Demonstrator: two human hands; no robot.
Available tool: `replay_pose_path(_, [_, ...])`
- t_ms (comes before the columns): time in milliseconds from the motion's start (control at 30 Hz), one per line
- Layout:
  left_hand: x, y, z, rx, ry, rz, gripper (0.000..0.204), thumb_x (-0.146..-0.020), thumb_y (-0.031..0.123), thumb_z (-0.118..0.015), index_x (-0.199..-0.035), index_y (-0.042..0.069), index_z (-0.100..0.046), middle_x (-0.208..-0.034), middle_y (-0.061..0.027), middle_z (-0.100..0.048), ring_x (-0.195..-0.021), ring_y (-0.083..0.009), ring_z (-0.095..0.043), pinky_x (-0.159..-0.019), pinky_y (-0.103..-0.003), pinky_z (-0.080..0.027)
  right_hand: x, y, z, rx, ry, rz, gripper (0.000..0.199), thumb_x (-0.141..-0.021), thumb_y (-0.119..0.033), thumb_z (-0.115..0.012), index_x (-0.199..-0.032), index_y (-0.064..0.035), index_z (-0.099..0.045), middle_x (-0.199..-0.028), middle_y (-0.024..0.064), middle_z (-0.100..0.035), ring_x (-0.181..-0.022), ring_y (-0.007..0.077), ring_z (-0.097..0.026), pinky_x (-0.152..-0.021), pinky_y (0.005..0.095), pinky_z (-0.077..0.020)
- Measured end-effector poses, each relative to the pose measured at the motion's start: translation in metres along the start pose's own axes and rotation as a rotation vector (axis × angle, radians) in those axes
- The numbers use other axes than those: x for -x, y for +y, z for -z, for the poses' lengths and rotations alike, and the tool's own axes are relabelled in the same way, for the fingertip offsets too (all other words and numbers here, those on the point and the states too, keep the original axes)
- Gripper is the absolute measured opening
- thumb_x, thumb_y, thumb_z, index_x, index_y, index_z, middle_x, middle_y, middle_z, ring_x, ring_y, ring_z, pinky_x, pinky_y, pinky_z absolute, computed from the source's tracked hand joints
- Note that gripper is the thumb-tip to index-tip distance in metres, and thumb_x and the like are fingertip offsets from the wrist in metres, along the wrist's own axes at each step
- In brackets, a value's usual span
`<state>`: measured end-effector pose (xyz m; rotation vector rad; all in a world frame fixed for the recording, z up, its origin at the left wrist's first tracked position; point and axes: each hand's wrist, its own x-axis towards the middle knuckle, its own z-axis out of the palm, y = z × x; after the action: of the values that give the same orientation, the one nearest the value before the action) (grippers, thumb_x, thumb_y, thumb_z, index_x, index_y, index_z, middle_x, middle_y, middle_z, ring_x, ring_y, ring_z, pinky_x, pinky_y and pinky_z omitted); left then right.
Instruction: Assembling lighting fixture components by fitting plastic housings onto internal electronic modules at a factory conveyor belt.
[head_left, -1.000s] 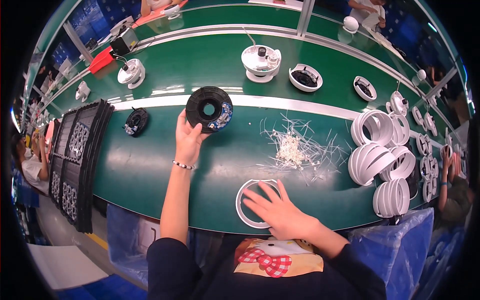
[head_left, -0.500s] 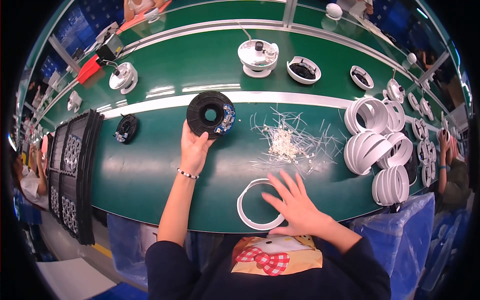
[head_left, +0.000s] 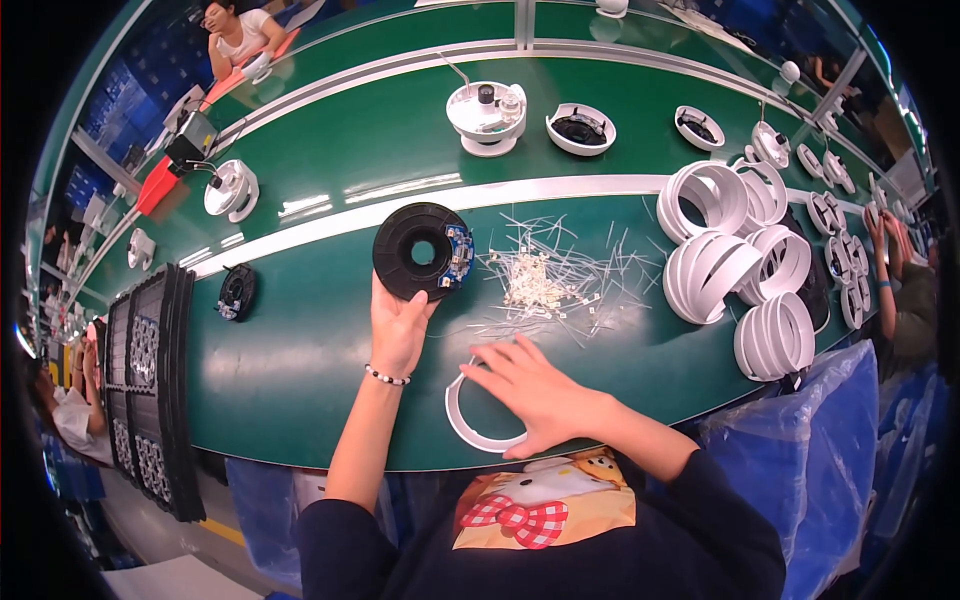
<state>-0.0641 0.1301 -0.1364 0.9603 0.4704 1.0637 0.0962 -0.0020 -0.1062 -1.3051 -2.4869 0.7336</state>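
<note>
My left hand (head_left: pixel 400 335) grips a black round plastic base (head_left: pixel 408 225) by its lower edge. The base has a round hole in its middle and a small blue circuit board (head_left: pixel 459 255) on its right side. It is held up above the green bench. Close to the bench's near edge lies a white plastic ring (head_left: pixel 460 418). Over the ring's right side spreads my right hand (head_left: pixel 540 395), fingers apart; the fingertips reach its far rim and the thumb its near rim. Whether they touch it I cannot tell.
Thin white cables with small connectors (head_left: pixel 535 285) lie heaped mid-bench. Stacked white rings (head_left: pixel 710 275) stand at right. Black trays (head_left: pixel 150 390) line the left end, near another black base (head_left: pixel 237 292). Beyond a pale strip sit white camera housings (head_left: pixel 487 118). Other people work around.
The view has turned slightly to the right. My right hand has moved in over the white ring, its thumb now at the near rim. My left hand still holds the black base up.
</note>
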Motion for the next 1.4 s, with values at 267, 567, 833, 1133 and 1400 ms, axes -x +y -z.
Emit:
replay_pose_path(267, [0.022,-0.037,-0.047,-0.057,-0.084,-0.077,0.091,-0.072,-0.001,-0.061,-0.135,0.011,0.003,-0.134,-0.0095,-0.023,-0.121,-0.0207,-0.030,-0.100,-0.035,-0.026,-0.009,0.029,0.015,-1.055,1.071,-0.184,0.100,-0.056,-0.016,-0.076,-0.131,0.0013,-0.012,-0.136,0.0205,-0.017,-0.125,0.0267,-0.022,-0.098,0.0364,-0.0280])
replay_pose_path(567, [0.008,-0.003,-0.045,0.579,-0.212,0.562,0.077,-0.079,0.064,-0.029,-0.126,0.003,-0.032,-0.121,-0.0172,-0.042,-0.110,-0.0295,-0.044,-0.093,-0.044,-0.036,-0.013,0.016,0.018,-0.364,0.738,-0.272,0.114,-0.050,-0.033,-0.081,-0.132,0.0013,-0.009,-0.133,0.0248,-0.016,-0.123,0.0341,-0.021,-0.101,0.0409,-0.0204])
replay_pose_path(833, [0.007,-0.007,-0.044,0.449,-0.048,0.524,0.047,-0.086,0.040,-0.032,-0.114,0.004,-0.046,-0.109,-0.0120,-0.052,-0.099,-0.0231,-0.051,-0.087,-0.038,-0.043,-0.016,0.009,0.025,-0.285,0.699,-0.256,0.113,-0.049,-0.033,-0.080,-0.132,0.0003,-0.011,-0.133,0.0250,-0.015,-0.123,0.0365,-0.018,-0.100,0.0433,-0.0210])
replay_pose_path(1133, [0.009,-0.012,-0.050,0.508,-0.150,0.422,0.083,-0.076,0.070,-0.025,-0.126,0.004,-0.034,-0.122,-0.0118,-0.043,-0.110,-0.0235,-0.044,-0.094,-0.038,-0.036,-0.026,0.007,0.020,-0.108,0.763,-0.235,0.110,-0.047,-0.037,-0.079,-0.130,0.0017,-0.018,-0.133,0.0260,-0.019,-0.120,0.0402,-0.022,-0.097,0.0466,-0.0236])
replay_pose_path(1400, [0.021,-0.015,-0.026,0.577,-0.321,0.392,0.089,-0.071,0.070,-0.039,-0.128,0.003,-0.028,-0.126,-0.0156,-0.039,-0.115,-0.0277,-0.041,-0.095,-0.043,-0.035,-0.021,0.009,0.051,-0.053,0.552,-0.041,0.108,-0.043,-0.040,-0.078,-0.125,0.0044,-0.024,-0.129,0.0232,-0.027,-0.116,0.0396,-0.029,-0.094,0.0450,-0.0285])
